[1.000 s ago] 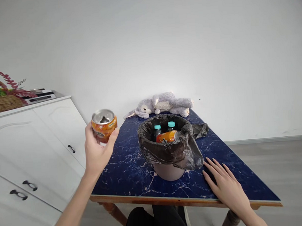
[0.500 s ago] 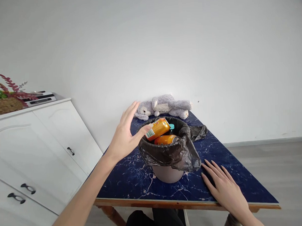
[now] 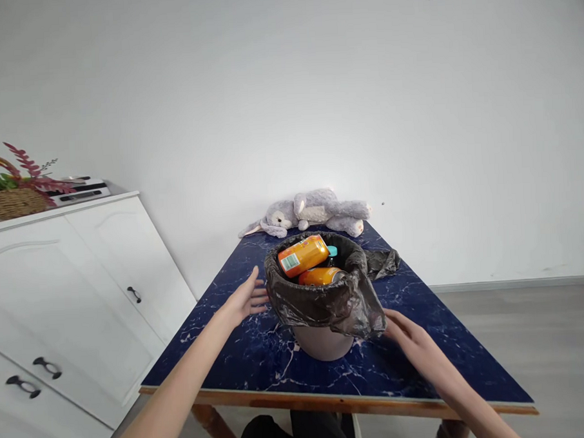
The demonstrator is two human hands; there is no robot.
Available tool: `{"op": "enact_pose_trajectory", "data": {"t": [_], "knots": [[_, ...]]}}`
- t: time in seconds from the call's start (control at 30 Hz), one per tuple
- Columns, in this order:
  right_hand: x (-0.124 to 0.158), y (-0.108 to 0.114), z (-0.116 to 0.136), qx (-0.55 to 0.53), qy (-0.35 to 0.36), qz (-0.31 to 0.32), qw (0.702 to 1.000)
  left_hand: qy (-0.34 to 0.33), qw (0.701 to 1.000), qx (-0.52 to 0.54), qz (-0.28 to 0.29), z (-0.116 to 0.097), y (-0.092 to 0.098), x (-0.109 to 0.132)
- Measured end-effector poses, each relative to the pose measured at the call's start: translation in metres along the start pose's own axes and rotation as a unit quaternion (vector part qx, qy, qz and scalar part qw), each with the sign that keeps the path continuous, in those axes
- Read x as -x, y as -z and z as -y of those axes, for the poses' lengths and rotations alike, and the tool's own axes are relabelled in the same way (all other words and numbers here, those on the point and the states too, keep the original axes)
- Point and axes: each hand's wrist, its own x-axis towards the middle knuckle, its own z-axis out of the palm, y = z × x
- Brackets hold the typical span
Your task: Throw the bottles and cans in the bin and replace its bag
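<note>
A small round bin (image 3: pixel 322 341) lined with a black plastic bag (image 3: pixel 334 298) stands on the blue marbled table (image 3: pixel 249 350). Two orange drink cans lie in it, the upper can (image 3: pixel 303 255) on its side above the lower can (image 3: pixel 321 276), beside a teal bottle cap (image 3: pixel 332 251). My left hand (image 3: pixel 244 298) is open, fingers stretched toward the bag's left side, just short of it or touching it. My right hand (image 3: pixel 403 327) reaches the bag's lower right edge, fingers partly hidden behind the plastic.
A grey plush rabbit (image 3: pixel 313 211) lies at the table's far end against the white wall. A white cabinet (image 3: pixel 58 300) stands to the left, with a wicker basket of red plants (image 3: pixel 10 189) on top. My dark-clad legs (image 3: pixel 292 435) show under the near table edge.
My left hand carried the orange can over the bin, let it go there, then dropped beside the bag. My right hand slid from the table toward the bag's lower right.
</note>
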Motion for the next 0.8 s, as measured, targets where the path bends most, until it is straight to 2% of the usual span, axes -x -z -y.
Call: {"op": "enact_pose_trajectory", "data": {"t": [0.07,0.13,0.17,0.23,0.37,0.57,0.7,0.8], "knots": [[-0.016,-0.004,0.035,-0.176,-0.08,0.039,0.98,0.063,0.997,0.021,0.047,0.007,0.001,-0.004],[-0.034,-0.005,0.07,-0.299,-0.143,0.08,0.94,0.078,0.992,0.051,0.082,0.005,-0.001,-0.002],[-0.043,-0.004,0.087,-0.331,-0.159,0.101,0.925,0.068,0.99,0.075,0.095,0.0,-0.003,0.0],[-0.059,-0.003,0.118,-0.332,-0.162,0.123,0.921,0.032,0.985,0.126,0.112,-0.016,-0.008,0.005],[-0.082,-0.002,0.163,-0.268,-0.118,0.102,0.951,-0.056,0.978,0.173,0.098,-0.053,-0.016,0.013],[-0.091,0.005,0.203,-0.197,-0.044,0.035,0.979,-0.203,0.962,0.178,0.036,-0.095,-0.028,0.037],[-0.087,0.015,0.23,-0.173,0.043,0.0,0.984,-0.289,0.94,0.18,-0.008,-0.113,-0.032,0.06],[-0.08,0.025,0.244,-0.129,0.153,-0.035,0.979,-0.364,0.916,0.156,-0.064,-0.121,-0.033,0.074]]}}
